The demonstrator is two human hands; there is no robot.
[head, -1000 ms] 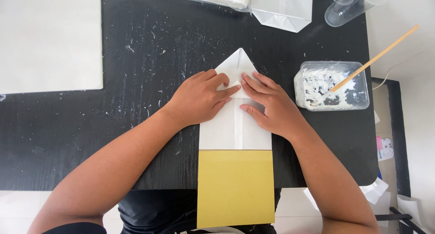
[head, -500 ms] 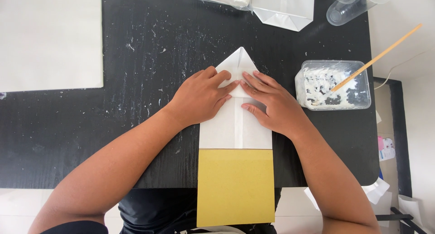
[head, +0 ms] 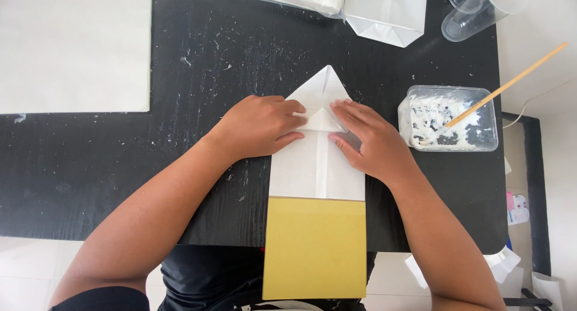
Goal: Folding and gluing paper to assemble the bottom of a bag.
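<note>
The folded paper (head: 315, 166) is lying under both my palms. My left hand (head: 258, 126) and right hand (head: 366, 141) are pressing flat, fingers unclenched, grasping nothing.

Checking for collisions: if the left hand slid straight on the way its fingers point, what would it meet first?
The left hand points rightward across the folded white paper; it would likely meet the right hand fingertips almost immediately.

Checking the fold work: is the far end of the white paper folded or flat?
Folded. The white paper ends in a point, with both corners turned in under the left hand and right hand.
</note>
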